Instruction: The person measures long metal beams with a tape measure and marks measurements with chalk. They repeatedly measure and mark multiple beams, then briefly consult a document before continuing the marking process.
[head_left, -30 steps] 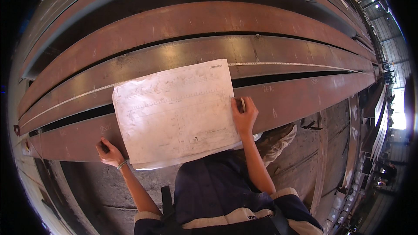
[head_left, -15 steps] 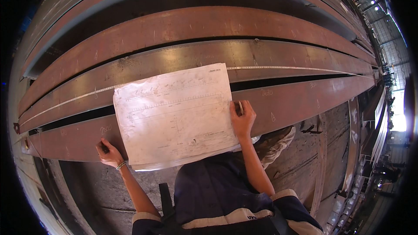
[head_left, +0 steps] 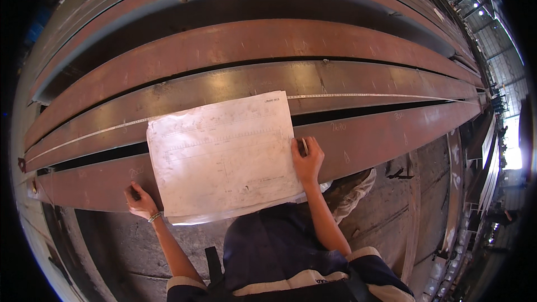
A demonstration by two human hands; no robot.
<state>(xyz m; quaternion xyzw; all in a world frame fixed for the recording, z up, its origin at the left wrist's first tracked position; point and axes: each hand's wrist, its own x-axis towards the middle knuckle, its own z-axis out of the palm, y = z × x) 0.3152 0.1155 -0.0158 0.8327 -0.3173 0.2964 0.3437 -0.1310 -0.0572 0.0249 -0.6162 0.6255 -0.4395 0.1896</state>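
A stack of large, smudged drawing sheets [head_left: 224, 162] with printed lines lies across the near reddish-brown steel beam [head_left: 363, 133] and the one behind it. Beside the sheets' right edge, my right hand [head_left: 309, 162] is closed around a slim, pale chalk stick [head_left: 305, 145]. My left hand [head_left: 143, 203] rests by the beam's near edge, left of the sheets, with its fingers curled in. A dark patch shows inside those fingers, and what it is cannot be made out. An extended tape measure [head_left: 358, 95] runs along the second beam, partly covered by the sheets.
More long steel beams [head_left: 257, 39] lie side by side beyond. Dark gaps [head_left: 112, 154] separate some of them. Chalk marks dot the near beams. My shoe [head_left: 355, 190] stands on the floor [head_left: 386, 218] at the right. Metal lengths [head_left: 454, 190] line the right side.
The whole view has shifted slightly, so beams and sheets appear a little lower. Both hands keep their places beside the sheets, with the chalk stick still in the right one.
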